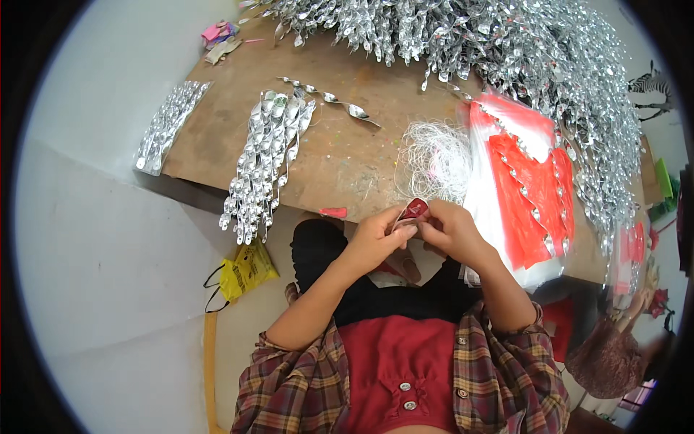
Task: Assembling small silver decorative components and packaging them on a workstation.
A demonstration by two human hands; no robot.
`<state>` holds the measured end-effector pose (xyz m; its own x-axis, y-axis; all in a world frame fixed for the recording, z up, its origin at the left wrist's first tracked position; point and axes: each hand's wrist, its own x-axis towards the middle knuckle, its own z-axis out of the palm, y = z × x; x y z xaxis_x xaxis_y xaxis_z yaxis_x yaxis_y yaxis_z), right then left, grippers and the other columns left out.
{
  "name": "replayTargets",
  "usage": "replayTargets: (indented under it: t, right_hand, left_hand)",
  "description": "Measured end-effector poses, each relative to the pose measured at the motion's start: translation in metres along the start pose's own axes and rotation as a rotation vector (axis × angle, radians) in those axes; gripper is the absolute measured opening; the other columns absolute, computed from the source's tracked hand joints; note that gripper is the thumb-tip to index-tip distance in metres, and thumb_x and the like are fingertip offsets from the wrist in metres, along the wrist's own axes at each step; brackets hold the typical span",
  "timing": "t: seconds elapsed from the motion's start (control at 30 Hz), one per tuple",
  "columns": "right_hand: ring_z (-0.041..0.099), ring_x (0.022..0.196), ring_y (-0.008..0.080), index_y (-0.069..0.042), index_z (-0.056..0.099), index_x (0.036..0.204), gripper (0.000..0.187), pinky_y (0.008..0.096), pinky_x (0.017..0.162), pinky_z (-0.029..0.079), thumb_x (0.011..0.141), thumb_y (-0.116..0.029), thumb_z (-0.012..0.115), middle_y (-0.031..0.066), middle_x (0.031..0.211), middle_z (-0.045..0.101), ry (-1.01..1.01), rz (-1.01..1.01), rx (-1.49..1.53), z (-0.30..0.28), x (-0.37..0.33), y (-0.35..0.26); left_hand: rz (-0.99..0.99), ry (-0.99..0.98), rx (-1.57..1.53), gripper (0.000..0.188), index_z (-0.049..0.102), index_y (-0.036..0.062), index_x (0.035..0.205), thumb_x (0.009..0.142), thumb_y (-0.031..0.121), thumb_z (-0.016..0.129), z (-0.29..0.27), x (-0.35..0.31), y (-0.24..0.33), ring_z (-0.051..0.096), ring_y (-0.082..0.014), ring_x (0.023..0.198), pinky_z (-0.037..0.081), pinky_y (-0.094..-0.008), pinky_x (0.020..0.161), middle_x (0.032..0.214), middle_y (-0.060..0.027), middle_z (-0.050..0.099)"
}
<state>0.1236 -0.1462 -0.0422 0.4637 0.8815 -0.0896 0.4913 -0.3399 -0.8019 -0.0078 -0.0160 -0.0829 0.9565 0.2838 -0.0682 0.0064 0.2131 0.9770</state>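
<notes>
Just off the table's near edge, my two hands meet over my lap. My left hand (374, 242) pinches a small shiny dark red piece (416, 208), and the fingers of my right hand (454, 226) are closed on the same piece from the other side. A thin pale loop shows between the fingertips; whether it is string or plastic I cannot make out. Right beyond my hands lies a tangled heap of white string (437, 160). Beside it are clear and red plastic bags (531, 195) with silver twisted strips on top.
A bundle of silver foil spirals (267, 159) hangs over the front edge of the brown table (347, 163). One loose spiral (329, 98) lies behind it, and a packed bundle (172, 126) sits far left. A large silver pile (506, 43) covers the back. A yellow bag (247, 273) is below.
</notes>
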Motion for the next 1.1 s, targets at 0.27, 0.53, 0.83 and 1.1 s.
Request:
replayTargets:
  t: [0.27, 0.53, 0.83, 1.1]
  right_hand:
    - [0.053, 0.062, 0.0067, -0.002, 0.058, 0.088, 0.010, 0.0228, 0.056, 0.043, 0.084, -0.012, 0.058, 0.0022, 0.072, 0.056, 0.019, -0.008, 0.055, -0.018, -0.003, 0.002]
    - [0.060, 0.071, 0.0262, -0.006, 0.058, 0.095, 0.011, 0.0344, 0.066, 0.046, 0.086, -0.012, 0.057, 0.0122, 0.081, 0.060, 0.078, -0.298, -0.039, 0.006, 0.002, -0.013]
    - [0.051, 0.063, 0.0101, -0.001, 0.061, 0.084, 0.006, 0.0238, 0.060, 0.041, 0.079, -0.004, 0.062, 0.0044, 0.073, 0.058, 0.256, -0.266, 0.219, -0.014, -0.008, -0.047]
    - [0.046, 0.062, 0.0054, 0.000, 0.059, 0.084, 0.004, 0.0209, 0.058, 0.038, 0.081, -0.003, 0.060, -0.0003, 0.070, 0.053, 0.314, -0.306, 0.228, -0.012, 0.004, -0.050]
  left_hand:
    - [-0.167, 0.134, 0.091, 0.019, 0.064, 0.0047, 0.092, 0.086, 0.023, 0.062, -0.008, -0.005, 0.011, 0.045, -0.0032, 0.057, 0.034, -0.0187, 0.051, 0.066, 0.0030, 0.056]
    - [-0.051, 0.234, 0.116, 0.018, 0.064, 0.0048, 0.091, 0.087, 0.022, 0.062, 0.003, -0.011, 0.032, 0.042, -0.0012, 0.055, 0.031, -0.0176, 0.049, 0.067, 0.0036, 0.056]
    - [0.083, 0.206, 0.014, 0.026, 0.055, 0.0003, 0.111, 0.090, 0.016, 0.056, 0.001, -0.015, 0.029, 0.047, -0.0026, 0.073, 0.039, -0.0186, 0.064, 0.082, 0.0038, 0.053]
    - [0.060, 0.071, -0.103, 0.035, 0.049, 0.0002, 0.124, 0.093, 0.015, 0.050, 0.003, -0.018, 0.041, 0.043, -0.0040, 0.075, 0.038, -0.0195, 0.069, 0.083, 0.0035, 0.049]
